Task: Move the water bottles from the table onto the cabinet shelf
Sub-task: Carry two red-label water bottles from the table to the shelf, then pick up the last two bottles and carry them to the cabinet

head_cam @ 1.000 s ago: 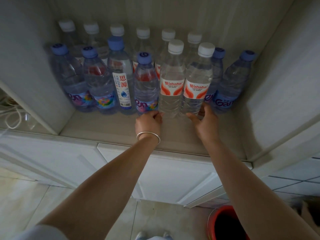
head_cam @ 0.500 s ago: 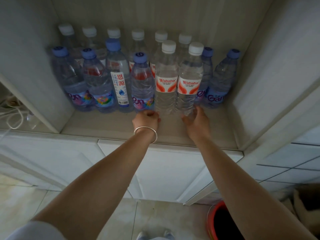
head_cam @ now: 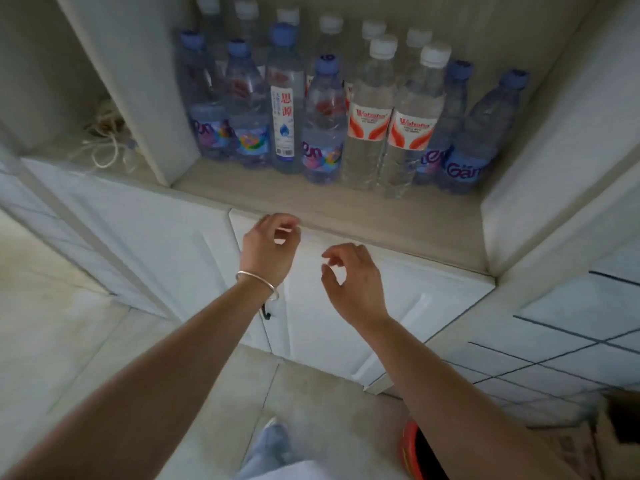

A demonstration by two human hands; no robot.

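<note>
Several water bottles stand upright on the cabinet shelf (head_cam: 332,216), in a front and a back row. Two clear bottles with white caps and red-orange labels stand at the front: one (head_cam: 369,123) left of the other (head_cam: 412,133). Blue-capped bottles flank them, such as one (head_cam: 323,133) on the left and one (head_cam: 485,140) at the far right. My left hand (head_cam: 268,251), with a silver bangle on the wrist, hangs below the shelf edge with loosely curled fingers and holds nothing. My right hand (head_cam: 353,282) hangs beside it, also empty, fingers relaxed.
White cabinet doors (head_cam: 166,237) lie below the shelf. A side compartment at the left holds a coil of white cord (head_cam: 104,147). A red bucket (head_cam: 415,452) stands on the tiled floor at the lower right. A shoe (head_cam: 273,441) shows at the bottom.
Both hands have let go of the two white-capped bottles and drawn back out of the shelf, down in front of the cabinet doors. The bottles stay standing.
</note>
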